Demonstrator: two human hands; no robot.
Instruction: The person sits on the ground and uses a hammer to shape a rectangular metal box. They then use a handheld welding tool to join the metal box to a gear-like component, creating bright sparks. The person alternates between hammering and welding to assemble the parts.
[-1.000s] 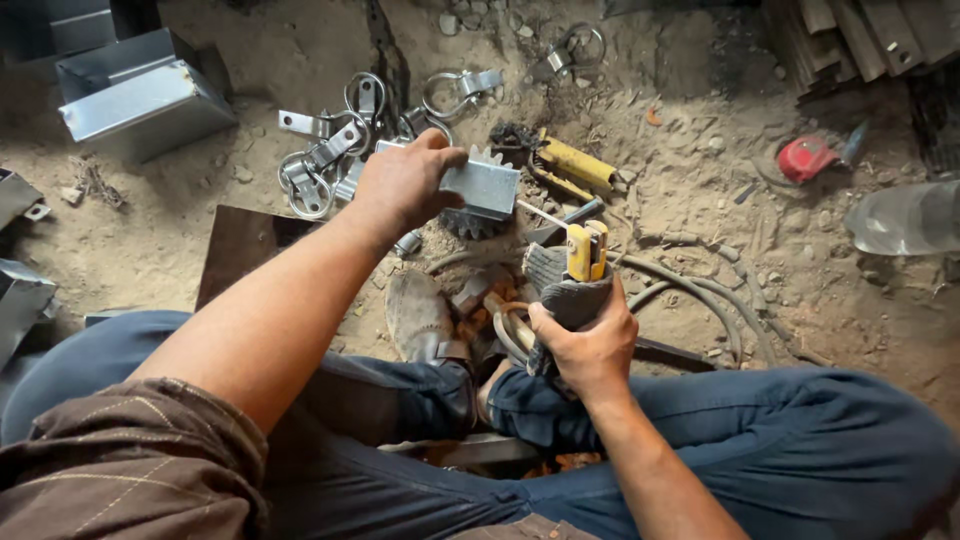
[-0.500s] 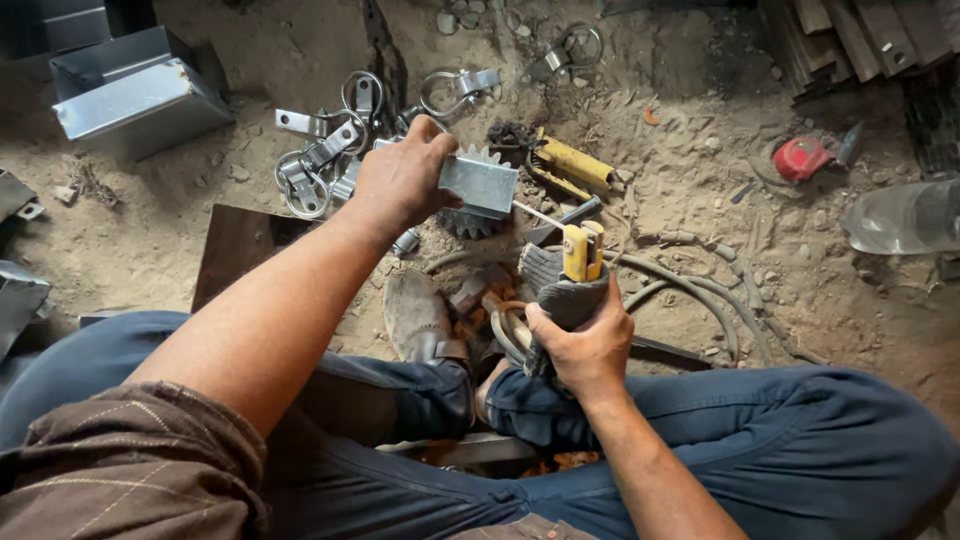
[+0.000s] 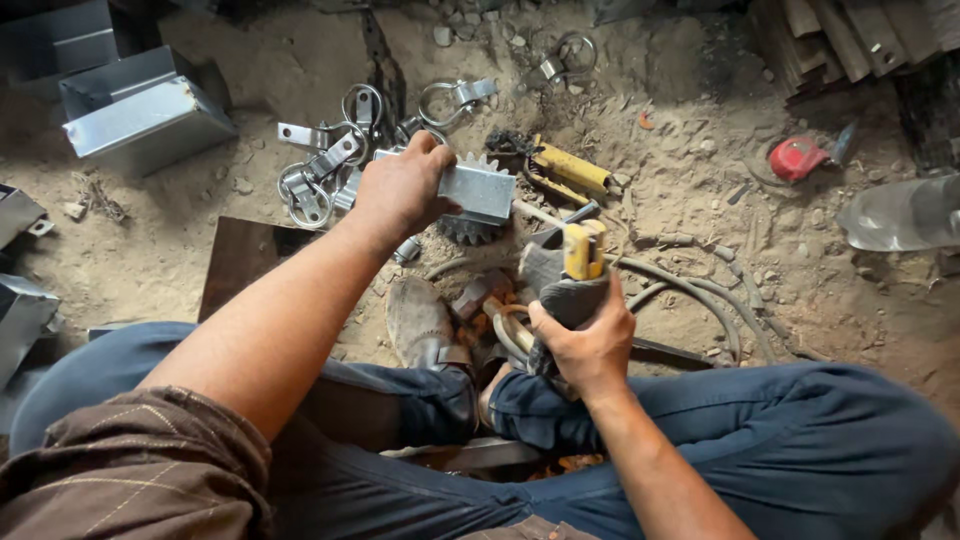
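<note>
Metal workshop, dirt floor — scattered steel clamps [image 3: 320,170], gear [image 3: 470,225], cut channel [image 3: 140,115].

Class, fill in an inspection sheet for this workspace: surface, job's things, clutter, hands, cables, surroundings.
Surface: sandy ground strewn with small stones.
Job's things: grey metal block held over a toothed gear; yellow-and-grey power tool.
Clutter: metal ring clamps, yellow-handled tool, red object.
Hands: left hand grips the block; right hand grips the power tool.
Cables: grey hose or cable loops beside the tool.
Surroundings: folded sheet-metal boxes on the left, wooden planks at top right.
</note>
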